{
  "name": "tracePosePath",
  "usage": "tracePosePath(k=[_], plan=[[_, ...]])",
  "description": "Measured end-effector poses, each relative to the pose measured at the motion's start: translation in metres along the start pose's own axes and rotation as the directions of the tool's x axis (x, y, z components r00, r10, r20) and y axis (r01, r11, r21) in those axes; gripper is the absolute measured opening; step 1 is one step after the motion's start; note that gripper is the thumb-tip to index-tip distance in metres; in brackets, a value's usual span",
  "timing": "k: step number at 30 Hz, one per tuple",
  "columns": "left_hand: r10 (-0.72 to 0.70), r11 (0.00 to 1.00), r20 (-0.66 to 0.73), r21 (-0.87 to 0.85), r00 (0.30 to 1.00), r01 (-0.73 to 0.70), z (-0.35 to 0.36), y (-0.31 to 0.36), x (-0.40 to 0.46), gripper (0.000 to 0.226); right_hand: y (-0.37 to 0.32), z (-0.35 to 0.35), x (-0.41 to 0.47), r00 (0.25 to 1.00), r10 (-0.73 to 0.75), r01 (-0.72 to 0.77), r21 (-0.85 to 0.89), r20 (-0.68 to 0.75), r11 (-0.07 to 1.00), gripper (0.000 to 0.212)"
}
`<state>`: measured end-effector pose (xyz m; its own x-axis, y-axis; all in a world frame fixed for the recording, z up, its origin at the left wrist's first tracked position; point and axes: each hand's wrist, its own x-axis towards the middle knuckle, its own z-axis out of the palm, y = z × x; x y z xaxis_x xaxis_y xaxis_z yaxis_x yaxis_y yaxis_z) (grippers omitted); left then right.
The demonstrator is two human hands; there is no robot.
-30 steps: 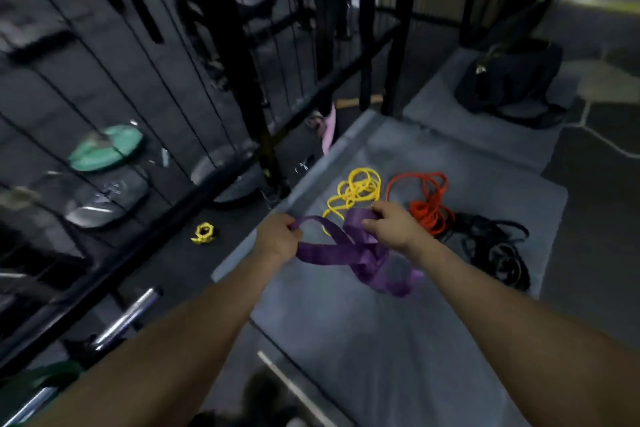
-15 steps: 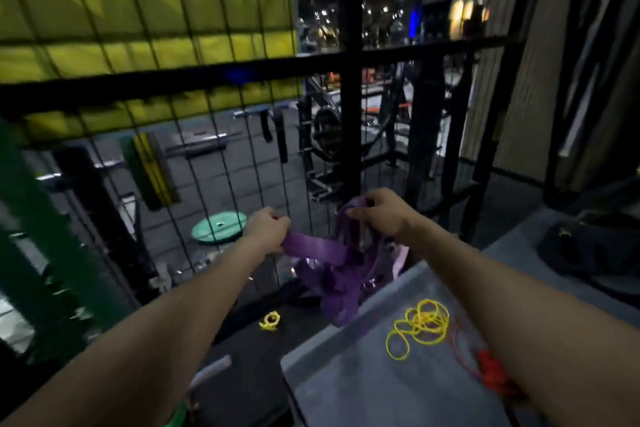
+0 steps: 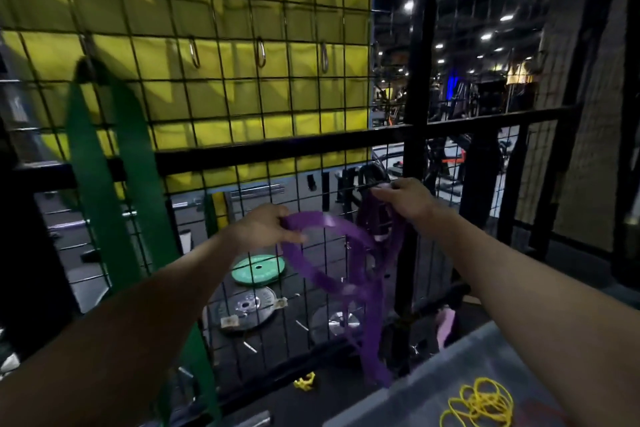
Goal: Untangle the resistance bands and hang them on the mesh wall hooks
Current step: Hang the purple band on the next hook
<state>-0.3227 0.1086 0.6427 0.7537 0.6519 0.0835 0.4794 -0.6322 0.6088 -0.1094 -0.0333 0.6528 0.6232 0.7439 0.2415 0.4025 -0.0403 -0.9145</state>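
A purple resistance band [image 3: 332, 263] hangs in twisted loops in front of the black mesh wall [image 3: 242, 121]. My left hand [image 3: 263, 225] grips its left end. Higher and to the right, my right hand [image 3: 405, 198] holds the other part of the band close to the mesh. A wide green band [image 3: 114, 191] hangs from a hook [image 3: 86, 69] at the upper left. Three bare metal hooks [image 3: 260, 52] sit in a row higher on the mesh. A thin yellow band [image 3: 481, 406] lies coiled on the grey mat [image 3: 415, 392] at the lower right.
Behind the mesh lie a green weight plate [image 3: 258, 269], grey plates [image 3: 246, 308] and a barbell rack. A small yellow clip [image 3: 304, 383] lies on the dark floor by the mat. A thick black post [image 3: 415, 149] stands just right of the hooks.
My head has tilted further up, showing the upper mesh, hooks and green band. Both hands have risen with the purple band, and the band's loops hang looser and longer.
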Motion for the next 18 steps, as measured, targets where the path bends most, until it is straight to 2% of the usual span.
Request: tracePosePath(k=[5,10,12,14,17,18], plan=[[0.007,0.995,-0.095,-0.097,0.995,-0.017,-0.011,0.0,-0.002,0.044,-0.015,0.012,-0.003,0.984,-0.083,0.114,-0.194,0.16,0.974,0.03],[0.013,0.955,-0.196,-0.289,0.981,-0.071,-0.03,0.013,0.002,0.042,-0.023,0.017,0.0,0.99,0.016,0.032,-0.329,0.143,0.944,0.029],[0.026,0.946,-0.263,-0.305,0.965,-0.108,-0.038,0.018,0.004,0.043,-0.019,0.021,0.003,0.991,0.08,-0.035,-0.358,0.112,0.933,0.029],[0.046,0.944,-0.305,-0.299,0.951,-0.142,-0.045,0.026,0.004,0.045,-0.013,0.025,0.005,0.982,0.162,-0.116,-0.373,0.095,0.921,0.04],[0.083,0.915,-0.34,-0.346,0.937,-0.206,-0.056,0.046,0.0,0.034,-0.024,0.026,-0.003,0.986,0.139,-0.07,-0.523,0.094,0.85,0.036],[0.101,0.91,-0.336,-0.348,0.936,-0.223,-0.06,0.053,-0.001,0.03,-0.031,0.027,-0.005,0.989,0.095,-0.029,-0.483,0.113,0.875,0.033]])
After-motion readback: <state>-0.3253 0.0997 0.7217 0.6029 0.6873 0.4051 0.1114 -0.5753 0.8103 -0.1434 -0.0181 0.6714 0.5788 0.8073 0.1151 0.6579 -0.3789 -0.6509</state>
